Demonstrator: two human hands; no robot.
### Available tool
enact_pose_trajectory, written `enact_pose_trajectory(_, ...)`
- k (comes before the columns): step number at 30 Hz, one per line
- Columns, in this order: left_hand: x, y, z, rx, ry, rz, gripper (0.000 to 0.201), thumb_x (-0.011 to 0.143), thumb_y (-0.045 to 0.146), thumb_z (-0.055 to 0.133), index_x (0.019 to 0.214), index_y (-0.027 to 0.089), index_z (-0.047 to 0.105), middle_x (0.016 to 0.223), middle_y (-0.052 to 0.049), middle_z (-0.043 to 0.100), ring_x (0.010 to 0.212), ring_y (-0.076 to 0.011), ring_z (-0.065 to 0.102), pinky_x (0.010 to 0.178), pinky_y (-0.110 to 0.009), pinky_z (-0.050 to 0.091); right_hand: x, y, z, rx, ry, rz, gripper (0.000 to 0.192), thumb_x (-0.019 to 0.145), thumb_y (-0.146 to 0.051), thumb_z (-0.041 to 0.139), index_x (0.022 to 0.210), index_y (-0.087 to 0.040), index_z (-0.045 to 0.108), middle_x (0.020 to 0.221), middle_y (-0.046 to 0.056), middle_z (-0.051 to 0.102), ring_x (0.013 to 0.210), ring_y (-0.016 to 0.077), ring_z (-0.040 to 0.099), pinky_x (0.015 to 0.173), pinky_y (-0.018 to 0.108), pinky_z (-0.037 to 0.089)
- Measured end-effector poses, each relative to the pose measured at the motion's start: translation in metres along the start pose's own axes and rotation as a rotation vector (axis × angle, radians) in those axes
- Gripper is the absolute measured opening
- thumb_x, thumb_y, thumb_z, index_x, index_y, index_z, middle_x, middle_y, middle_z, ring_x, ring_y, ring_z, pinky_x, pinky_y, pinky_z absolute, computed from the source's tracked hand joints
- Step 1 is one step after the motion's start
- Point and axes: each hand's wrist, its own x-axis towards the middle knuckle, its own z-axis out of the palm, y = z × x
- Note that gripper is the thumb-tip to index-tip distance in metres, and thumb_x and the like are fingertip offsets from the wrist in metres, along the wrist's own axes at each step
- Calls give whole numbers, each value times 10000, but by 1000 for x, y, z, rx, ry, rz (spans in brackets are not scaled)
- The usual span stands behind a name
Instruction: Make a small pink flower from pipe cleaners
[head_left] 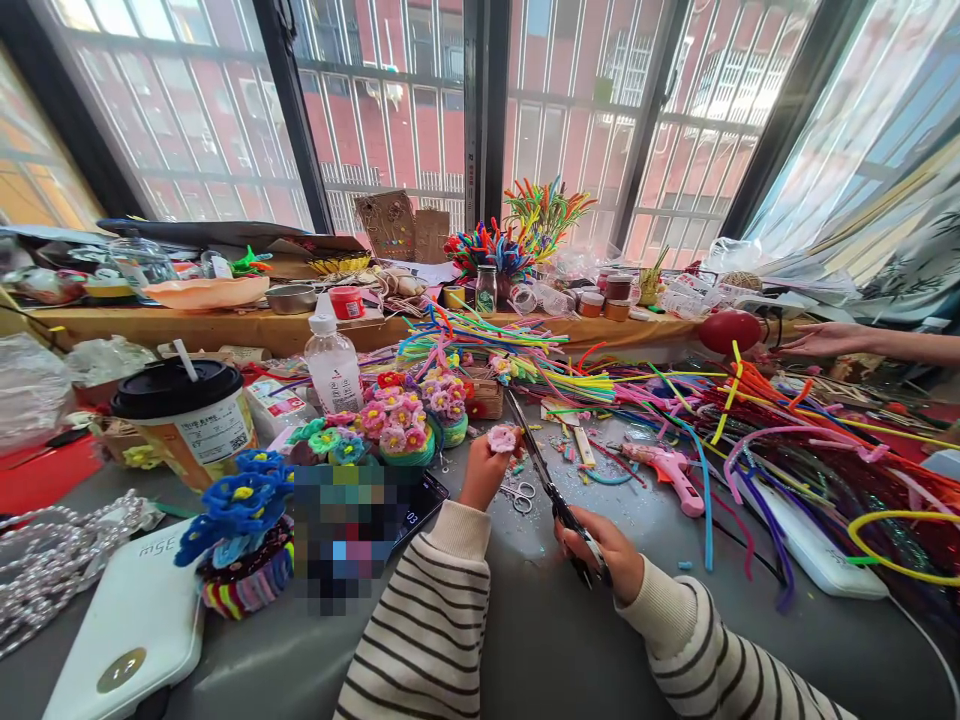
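Observation:
My left hand is closed on a small pale pink pipe-cleaner flower. In my right hand are long black-handled scissors, their blades pointing up and away, just right of the flower. A smaller pair of scissors lies on the grey table below the flower. To the left stand pots of fuzzy flowers: a pink bunch and a blue one in a striped pot. Bits of cut pipe cleaner and glitter are scattered around the scissors' blades.
A pink glue gun and a heap of loose pipe cleaners lie to the right. On the left are a lidded drink cup, a clear bottle and a white power bank. Another person's hand reaches in at right.

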Motion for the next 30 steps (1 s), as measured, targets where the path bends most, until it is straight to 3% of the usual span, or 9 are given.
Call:
enact_pose_trajectory(8, 0, 1, 1, 52, 52, -6, 210, 676, 272, 424, 526, 134, 470, 473, 32, 448, 462, -72, 401, 458, -184, 299, 5, 2, -2, 167, -17, 126, 340, 642, -495, 447, 603, -161, 395, 518, -31, 365, 485, 82, 374, 489, 231, 384)
enact_pose_trajectory(14, 1, -8, 1, 111, 34, 2, 197, 677, 216, 391, 552, 129, 517, 510, 16, 489, 498, -82, 432, 493, -185, 322, 8, -1, -6, 121, -18, 132, 344, 620, -493, 467, 570, -160, 397, 408, -37, 414, 392, 76, 394, 414, 209, 322)
enact_pose_trajectory(26, -2, -15, 1, 404, 117, 91, 144, 606, 97, 404, 625, 142, 540, 607, 0, 529, 583, -102, 449, 556, -197, 332, 10, -8, -6, 107, -13, 225, 350, 605, -488, 484, 521, -160, 392, 405, -29, 456, 365, 74, 421, 389, 199, 321)
enact_pose_trajectory(30, -1, -13, 1, 371, 99, 93, 172, 608, 85, 394, 638, 144, 552, 604, -2, 530, 585, -105, 453, 560, -200, 334, 7, -4, -8, 84, -25, 213, 352, 616, -492, 481, 532, -164, 383, 406, -31, 448, 371, 72, 407, 392, 199, 308)
